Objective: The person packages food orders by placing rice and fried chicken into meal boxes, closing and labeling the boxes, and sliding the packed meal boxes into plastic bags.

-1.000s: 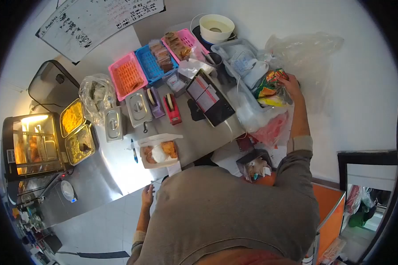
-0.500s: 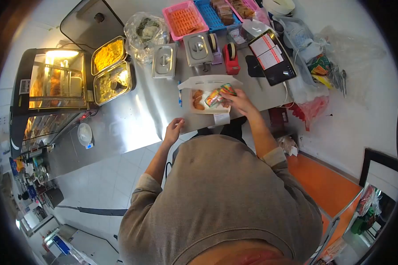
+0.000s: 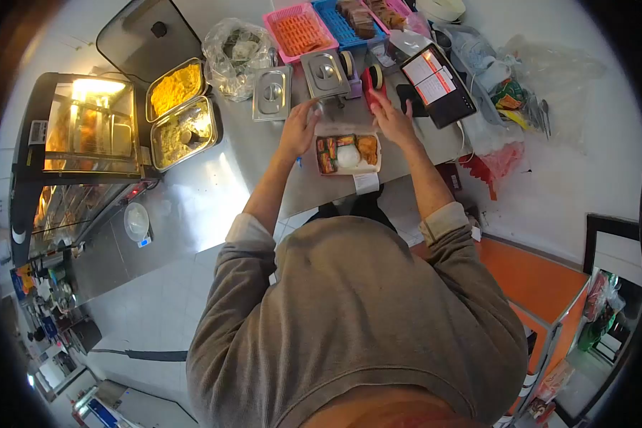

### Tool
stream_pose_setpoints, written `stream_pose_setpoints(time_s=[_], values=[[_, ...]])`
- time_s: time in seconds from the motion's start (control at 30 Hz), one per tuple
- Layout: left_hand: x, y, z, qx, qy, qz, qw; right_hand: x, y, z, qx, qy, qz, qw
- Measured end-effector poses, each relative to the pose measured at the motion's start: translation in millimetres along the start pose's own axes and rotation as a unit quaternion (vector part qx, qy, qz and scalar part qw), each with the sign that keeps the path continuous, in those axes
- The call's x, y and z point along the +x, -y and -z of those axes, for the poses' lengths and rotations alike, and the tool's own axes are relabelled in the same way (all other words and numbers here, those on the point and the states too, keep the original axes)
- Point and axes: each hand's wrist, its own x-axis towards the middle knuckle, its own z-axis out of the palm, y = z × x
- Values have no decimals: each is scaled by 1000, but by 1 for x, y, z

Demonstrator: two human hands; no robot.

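Observation:
A food box (image 3: 347,170) lies open on the steel counter, holding rice (image 3: 348,156), a fried piece (image 3: 367,148) and colourful sachets (image 3: 327,155) at its left. My left hand (image 3: 300,129) is just left of the box's raised lid, fingers apart and holding nothing that shows. Over the lid's right corner, my right hand (image 3: 393,120) has its fingers spread near the red tape dispenser (image 3: 374,87). Whether either hand touches the lid is unclear. A paper slip (image 3: 367,183) hangs at the box's near edge.
Lidded steel containers (image 3: 272,93) stand behind the box, with a tablet (image 3: 439,86) to the right. At the left are food trays (image 3: 184,134) and a lit display warmer (image 3: 91,127). A small scale (image 3: 137,222) sits on the counter's left part.
My right hand has let go of the sachets, which now lie in the box, and moved up towards the tape dispenser. My left hand has risen from the counter's edge to beside the lid.

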Motion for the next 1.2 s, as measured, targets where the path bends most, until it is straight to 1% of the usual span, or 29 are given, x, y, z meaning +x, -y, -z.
stream_pose_setpoints(time_s=[0.03, 0.07, 0.13, 0.2, 0.27, 0.3, 0.33, 0.37, 0.4, 0.43, 0.5, 0.53, 0.63, 0.67, 0.7, 0.73, 0.77, 0.8, 0.9, 1.0, 1.1, 1.2], values=[[6, -2, -2, -17, 83, 85, 993, -1, -1, 2, -16, 105, -30, 994], [12, -3, -4, -33, 165, 169, 971, -10, -4, -5, -53, 180, -42, 981], [-5, 9, -22, 1, 296, 188, 937, -39, -22, -41, -199, 245, -26, 949], [-53, 25, -52, 160, 222, 158, 949, -76, -38, -69, -116, 104, 34, 987], [-83, 7, -65, 183, 116, 183, 959, -83, -74, -122, -25, -79, 30, 996], [-92, 4, -70, 194, 68, 197, 959, -86, -84, -138, 23, -167, 24, 985], [-99, 15, -81, 148, 40, 194, 969, -83, -77, -143, 37, -284, -18, 958], [-110, 33, -97, 102, 13, 192, 976, -81, -76, -143, 91, -216, -83, 969], [-114, 42, -106, 55, -14, 190, 980, -75, -77, -139, 144, -146, -146, 968], [-115, 43, -107, -3, 0, 211, 977, -71, -78, -136, 198, -73, -208, 955], [-114, 47, -106, -116, 29, 259, 958, -68, -81, -133, 297, -44, -214, 930], [-115, 63, -114, -200, 1, 245, 949, -64, -83, -128, 343, -31, -212, 914], [-94, 69, -94, -288, 54, 236, 927, -48, -78, -103, 379, -33, -180, 907], [-92, 62, -93, -198, -10, 250, 948, -43, -81, -96, 330, -19, -149, 932], [-91, 56, -88, -243, 4, 287, 927, -38, -84, -97, 334, -21, -147, 931], [-78, 22, -65, -288, 18, 323, 901, -35, -87, -97, 338, -24, -145, 929], [-72, 2, -52, -332, 31, 359, 872, -32, -90, -98, 342, -26, -143, 928], [-78, 25, -64, -262, -21, 371, 891, -30, -92, -99, 355, -26, -152, 922], [-77, 27, -53, -262, 31, 419, 869, -27, -95, -104, 393, -25, -176, 902], [-76, 18, -49, -262, 39, 445, 855, -27, -102, -110, 410, -38, -163, 897], [-82, 30, -53, -300, 49, 436, 847, -30, -103, -111, 407, -3, -176, 896], [-89, 26, -60, -266, 41, 411, 871, -36, -107, -119, 403, -26, -166, 900]])
